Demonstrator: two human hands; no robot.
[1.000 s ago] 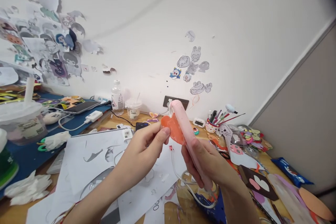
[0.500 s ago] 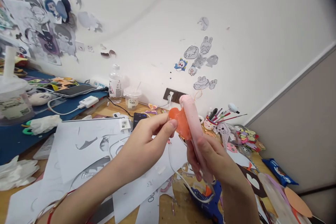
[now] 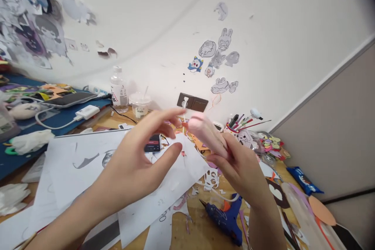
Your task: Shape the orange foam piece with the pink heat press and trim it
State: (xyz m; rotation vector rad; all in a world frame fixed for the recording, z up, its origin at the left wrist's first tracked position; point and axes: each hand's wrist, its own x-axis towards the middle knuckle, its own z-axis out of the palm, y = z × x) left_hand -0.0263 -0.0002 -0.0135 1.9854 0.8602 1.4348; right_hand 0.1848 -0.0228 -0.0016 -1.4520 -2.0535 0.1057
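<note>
My right hand (image 3: pixel 238 168) is wrapped round a slim pink hair straightener (image 3: pixel 208 134), its rounded end tilted up and away to the left. A small bit of an orange foam-like piece (image 3: pixel 184 124) shows at that end; the straightener hides the rest. My left hand (image 3: pixel 146 148) is just left of it, thumb and fingers apart with nothing between them. Under my right hand, a blue glue gun (image 3: pixel 224 216) lies on the wooden table, near a white cord (image 3: pixel 216 194).
Drawn paper sheets (image 3: pixel 88 179) cover the table's left side. A phone (image 3: pixel 152 143), a water bottle (image 3: pixel 118 91) and a lidded cup (image 3: pixel 140 105) stand or lie behind. A pen cup (image 3: pixel 231 132) is back right, by a wall socket (image 3: pixel 191 102). Paper scraps (image 3: pixel 211 177) lie about.
My left hand has let go of the orange piece and opened. The straightener has tipped further left, covering most of that piece. The view has shifted slightly.
</note>
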